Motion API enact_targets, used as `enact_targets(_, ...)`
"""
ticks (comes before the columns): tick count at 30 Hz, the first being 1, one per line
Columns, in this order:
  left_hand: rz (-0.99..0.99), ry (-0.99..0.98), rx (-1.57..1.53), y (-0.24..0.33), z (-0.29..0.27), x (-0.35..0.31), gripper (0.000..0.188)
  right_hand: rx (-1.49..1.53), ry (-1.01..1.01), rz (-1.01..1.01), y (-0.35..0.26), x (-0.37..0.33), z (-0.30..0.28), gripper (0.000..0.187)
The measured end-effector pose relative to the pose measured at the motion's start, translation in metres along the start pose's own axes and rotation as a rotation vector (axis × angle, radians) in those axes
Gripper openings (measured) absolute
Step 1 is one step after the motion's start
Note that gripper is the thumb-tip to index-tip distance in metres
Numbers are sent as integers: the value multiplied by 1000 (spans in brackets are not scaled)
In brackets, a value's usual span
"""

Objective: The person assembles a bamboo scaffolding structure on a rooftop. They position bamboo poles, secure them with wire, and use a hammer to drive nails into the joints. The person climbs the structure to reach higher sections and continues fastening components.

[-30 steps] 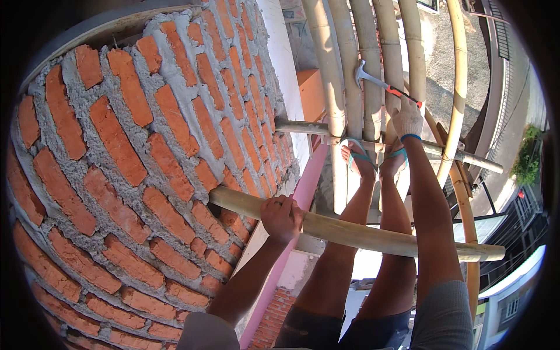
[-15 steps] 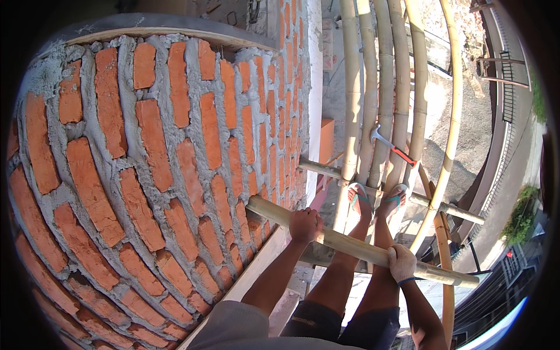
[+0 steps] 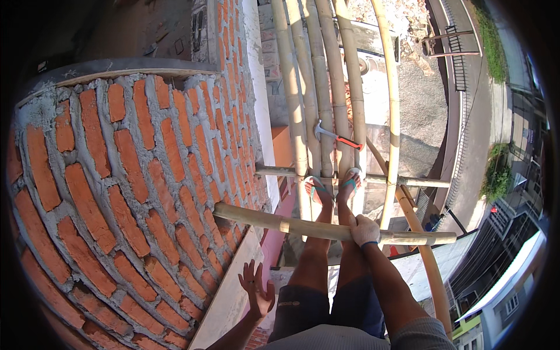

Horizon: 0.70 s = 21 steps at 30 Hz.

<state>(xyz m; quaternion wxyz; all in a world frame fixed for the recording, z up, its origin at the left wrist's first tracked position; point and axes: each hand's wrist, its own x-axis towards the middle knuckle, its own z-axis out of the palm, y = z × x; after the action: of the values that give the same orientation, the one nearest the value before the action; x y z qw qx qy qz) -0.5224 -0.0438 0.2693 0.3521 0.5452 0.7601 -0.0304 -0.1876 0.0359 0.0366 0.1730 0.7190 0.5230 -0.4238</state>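
A bamboo pole runs crosswise in front of my legs. Its left end meets the brick wall; whether it sits inside a hole there, I cannot tell. My right hand, in a pale work glove, is wrapped round the pole toward its right end. Bare and apart from the pole, my left hand is raised below it with fingers spread, holding nothing. Beyond my feet, a claw hammer with a red and black handle lies across the long bamboo poles.
My feet in flip-flops stand on the lengthwise poles, above a lower level. A crosswise pole passes under them. An upright bamboo pole and a slanting one border the right side. Gravel and a road lie below.
My left hand has let go of the bamboo pole and drawn back toward me, opening. My right hand still grips it. The whole view has shifted, with the scene farther left.
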Motion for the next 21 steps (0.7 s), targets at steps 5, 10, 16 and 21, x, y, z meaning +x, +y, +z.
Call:
enact_targets(5,-157,-696,-60,26,-36,-133,77,40,-61,50,-3,0,-8,52)
enact_targets(10,-193,-531,-298,10,-7,-139,59,62,-67,58,-4,-3,-13,50)
enact_targets(16,-101,-581,-267,-28,3,-120,42,57,-93,91,-5,-3,-13,53)
enact_targets(21,-174,-564,-307,-33,5,-112,23,48,-90,92,-6,-4,-14,54)
